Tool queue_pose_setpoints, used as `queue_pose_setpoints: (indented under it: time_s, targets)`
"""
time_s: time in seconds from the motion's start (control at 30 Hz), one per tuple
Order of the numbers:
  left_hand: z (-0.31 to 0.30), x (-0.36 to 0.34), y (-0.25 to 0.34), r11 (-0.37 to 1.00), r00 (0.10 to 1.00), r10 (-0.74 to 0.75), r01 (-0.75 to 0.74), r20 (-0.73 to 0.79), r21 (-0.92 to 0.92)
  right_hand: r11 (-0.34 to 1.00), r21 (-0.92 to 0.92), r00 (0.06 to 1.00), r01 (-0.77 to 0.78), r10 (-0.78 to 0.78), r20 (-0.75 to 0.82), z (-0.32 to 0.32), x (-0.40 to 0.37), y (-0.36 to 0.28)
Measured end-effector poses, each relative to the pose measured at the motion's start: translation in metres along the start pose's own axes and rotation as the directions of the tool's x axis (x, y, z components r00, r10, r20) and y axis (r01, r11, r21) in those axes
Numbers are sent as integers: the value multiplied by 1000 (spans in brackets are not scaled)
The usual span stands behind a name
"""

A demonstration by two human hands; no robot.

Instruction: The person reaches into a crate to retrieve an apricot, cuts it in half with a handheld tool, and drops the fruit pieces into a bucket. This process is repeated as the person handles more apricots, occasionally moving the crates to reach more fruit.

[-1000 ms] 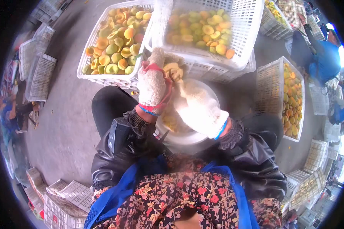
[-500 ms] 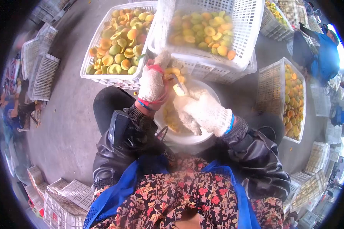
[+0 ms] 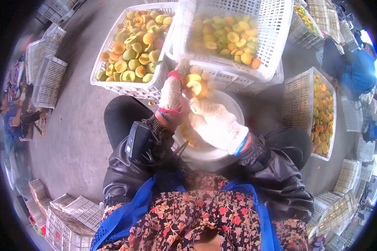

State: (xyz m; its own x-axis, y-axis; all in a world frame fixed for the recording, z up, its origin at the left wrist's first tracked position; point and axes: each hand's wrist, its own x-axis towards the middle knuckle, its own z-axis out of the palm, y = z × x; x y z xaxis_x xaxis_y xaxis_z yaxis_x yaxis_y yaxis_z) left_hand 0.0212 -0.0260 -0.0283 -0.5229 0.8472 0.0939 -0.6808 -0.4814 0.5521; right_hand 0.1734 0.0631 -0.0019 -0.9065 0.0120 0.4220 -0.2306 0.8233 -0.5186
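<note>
My left hand (image 3: 171, 93), in a whitish knitted glove with red trim, is closed round yellow peach halves (image 3: 194, 88), whose cut faces show. Just below them my right hand (image 3: 222, 127), in a white glove with a blue cuff band, is closed. A small pale-handled tool (image 3: 194, 105) juts from its fingers, its working end hard to make out. Both hands are over a white tub (image 3: 237, 109) between my knees. Some yellow fruit pieces (image 3: 187, 133) lie inside the tub, partly hidden by my right hand.
A white crate of halved fruit (image 3: 130, 56) stands ahead on the left. A tilted white crate (image 3: 276, 33) with more fruit rests on another crate beside it. Another fruit crate (image 3: 297, 100) is on the right. A person in blue (image 3: 360, 71) is at the far right.
The peach halves in my left hand have turned, so their cut faces show more clearly. My right hand has shifted slightly left, and its tool shows less. The view has shifted a little.
</note>
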Motion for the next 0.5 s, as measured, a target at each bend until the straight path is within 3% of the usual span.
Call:
queue_pose_setpoints:
  time_s: [0.03,0.13,0.2,0.27,0.3,0.37,0.4,0.43,0.47,0.5]
  targets:
    - [0,1,-4,999,994,23,-19,-107,35,1000,1,1000,0,0,1,4,-5,5]
    - [-3,-5,1,998,989,-55,56,-135,4,998,-64,1000,3,-2,14,3,-2,1]
    - [-3,-1,3,995,980,-101,101,-174,-8,955,-293,996,48,-22,92,1,0,2]
    - [-10,3,0,961,982,23,30,-187,275,960,-275,995,49,-25,92,2,-4,9]
    - [-11,4,2,961,982,23,31,-190,274,964,-262,996,50,-29,85,2,-4,11]
    - [-12,8,8,695,959,94,130,-269,707,946,-324,988,-8,57,144,-4,0,4]
    - [-29,11,1,694,958,96,129,-269,708,919,-389,971,-59,144,192,-6,5,1]
    - [-58,12,-14,660,950,234,1,-207,751,921,-386,971,-55,140,195,-4,8,1]
    - [-58,13,-15,607,920,367,-123,-140,785,953,-302,987,-34,80,142,-3,10,2]
    - [-58,11,-14,606,918,368,-120,-144,786,976,-215,996,-9,27,80,0,13,2]
